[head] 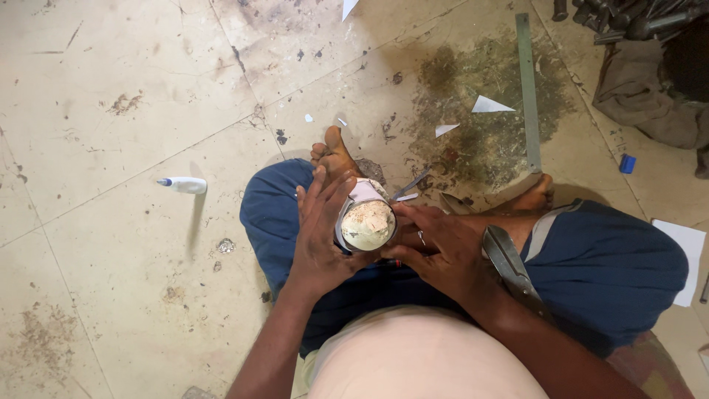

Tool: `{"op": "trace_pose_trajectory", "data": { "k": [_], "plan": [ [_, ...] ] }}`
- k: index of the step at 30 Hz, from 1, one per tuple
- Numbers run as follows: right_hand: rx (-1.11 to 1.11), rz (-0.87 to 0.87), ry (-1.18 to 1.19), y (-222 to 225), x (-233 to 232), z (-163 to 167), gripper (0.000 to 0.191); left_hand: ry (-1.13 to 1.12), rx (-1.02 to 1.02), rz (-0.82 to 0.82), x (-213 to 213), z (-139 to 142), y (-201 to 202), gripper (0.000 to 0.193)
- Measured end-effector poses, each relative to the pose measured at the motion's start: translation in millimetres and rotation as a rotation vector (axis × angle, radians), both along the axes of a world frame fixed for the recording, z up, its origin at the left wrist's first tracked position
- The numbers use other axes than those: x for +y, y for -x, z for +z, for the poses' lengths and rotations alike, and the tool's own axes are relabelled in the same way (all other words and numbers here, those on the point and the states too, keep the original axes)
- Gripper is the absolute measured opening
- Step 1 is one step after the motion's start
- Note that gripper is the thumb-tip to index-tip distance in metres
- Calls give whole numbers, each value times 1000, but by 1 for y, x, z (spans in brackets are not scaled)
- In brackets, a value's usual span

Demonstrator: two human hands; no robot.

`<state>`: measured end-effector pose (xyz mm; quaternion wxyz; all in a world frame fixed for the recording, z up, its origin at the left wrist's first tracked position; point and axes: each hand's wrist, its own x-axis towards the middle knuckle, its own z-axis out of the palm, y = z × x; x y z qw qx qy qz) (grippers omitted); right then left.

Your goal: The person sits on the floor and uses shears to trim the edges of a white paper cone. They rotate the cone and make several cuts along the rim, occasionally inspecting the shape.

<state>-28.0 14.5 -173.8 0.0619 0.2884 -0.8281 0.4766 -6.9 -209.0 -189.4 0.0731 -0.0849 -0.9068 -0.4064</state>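
I sit cross-legged on the floor in blue trousers. My left hand (pixel 319 233) is wrapped around the left side of a short round cylinder (pixel 367 224) with a cream, mottled end face and a pale sheet curled round its side. My right hand (pixel 442 247) presses the sheet against the cylinder's right side, fingers bent, a ring on one finger. Both hands hold it above my lap, near my bare left foot (pixel 334 155). Large metal shears (pixel 511 267) rest on my right thigh.
A white glue bottle with a blue tip (pixel 183 185) lies on the stained tiled floor to the left. A long metal ruler (pixel 528 92) lies at upper right amid white paper scraps (pixel 489 106). A white sheet (pixel 687 251) lies at right; dark tools and cloth (pixel 642 81) fill the top right corner.
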Motion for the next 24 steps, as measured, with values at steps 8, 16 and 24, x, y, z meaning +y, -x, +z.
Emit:
{"op": "trace_pose_trajectory", "data": {
  "k": [8,16,24],
  "plan": [
    [-47,-11,-35,0,1,-7,62,39,-17,-19,-3,6,7,107],
    [6,-34,-104,-2,-1,-12,66,10,-159,-192,-9,18,23,110],
    [-33,-74,-50,-6,1,-4,66,-180,-166,-163,-11,8,22,129]
  ]
}}
